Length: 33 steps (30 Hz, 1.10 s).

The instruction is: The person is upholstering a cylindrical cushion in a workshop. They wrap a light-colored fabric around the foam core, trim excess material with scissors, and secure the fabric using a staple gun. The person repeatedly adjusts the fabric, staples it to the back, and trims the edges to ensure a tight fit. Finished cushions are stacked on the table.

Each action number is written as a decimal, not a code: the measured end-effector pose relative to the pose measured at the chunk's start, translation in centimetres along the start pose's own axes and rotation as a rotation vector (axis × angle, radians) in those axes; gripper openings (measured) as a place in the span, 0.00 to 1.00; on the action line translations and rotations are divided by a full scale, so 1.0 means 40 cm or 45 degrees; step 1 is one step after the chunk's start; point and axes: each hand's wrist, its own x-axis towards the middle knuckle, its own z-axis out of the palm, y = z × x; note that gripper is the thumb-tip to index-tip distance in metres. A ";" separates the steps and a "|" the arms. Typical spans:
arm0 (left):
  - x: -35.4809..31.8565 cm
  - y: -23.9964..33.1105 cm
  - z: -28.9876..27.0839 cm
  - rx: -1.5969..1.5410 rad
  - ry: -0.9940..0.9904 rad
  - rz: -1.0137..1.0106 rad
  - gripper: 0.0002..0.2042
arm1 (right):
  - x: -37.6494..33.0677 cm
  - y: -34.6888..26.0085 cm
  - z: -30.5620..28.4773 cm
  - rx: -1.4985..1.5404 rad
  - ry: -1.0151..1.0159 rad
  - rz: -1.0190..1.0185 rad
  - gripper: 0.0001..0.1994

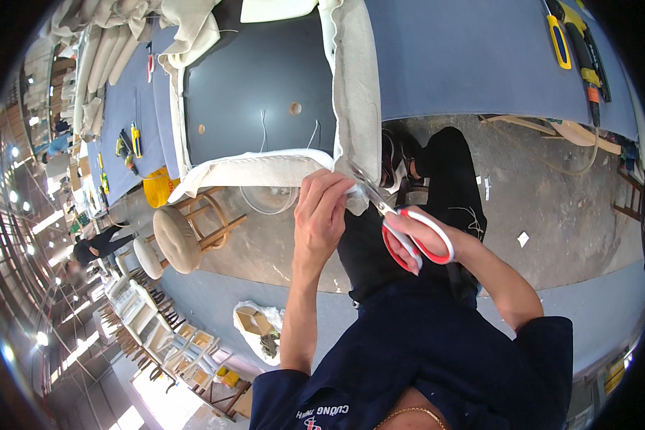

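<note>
A chair seat or back panel with a dark board (258, 86) and a pale fabric cover (358, 79) lies on the blue-grey table. At its near right corner my left hand (321, 211) pinches the edge of the cover. My right hand (417, 236) grips scissors (437, 247) with red and white handles. Their metal blades reach the fabric at that same corner, beside my left fingertips. How far the blades are apart is hard to tell. Two thin white cords stand up from the board near its front edge.
Padded round stools (176, 240) stand on the floor at the left. On the table's right lie a yellow-handled tool (559, 43) and an air tool (588, 68) with a hose. A yellow bag (159, 188) sits left of the panel. Another person (97, 247) is far left.
</note>
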 end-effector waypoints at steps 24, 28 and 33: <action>0.049 0.010 -0.087 0.116 -0.349 0.141 0.24 | -0.039 0.004 0.012 -0.669 0.525 -0.363 0.32; 0.060 -0.039 -0.081 0.265 -0.401 0.429 0.14 | -0.098 -0.001 0.048 -1.286 0.930 -0.175 0.32; 0.095 -0.044 -0.084 0.294 -0.425 0.493 0.05 | -0.109 -0.020 0.114 -1.876 1.223 -0.050 0.31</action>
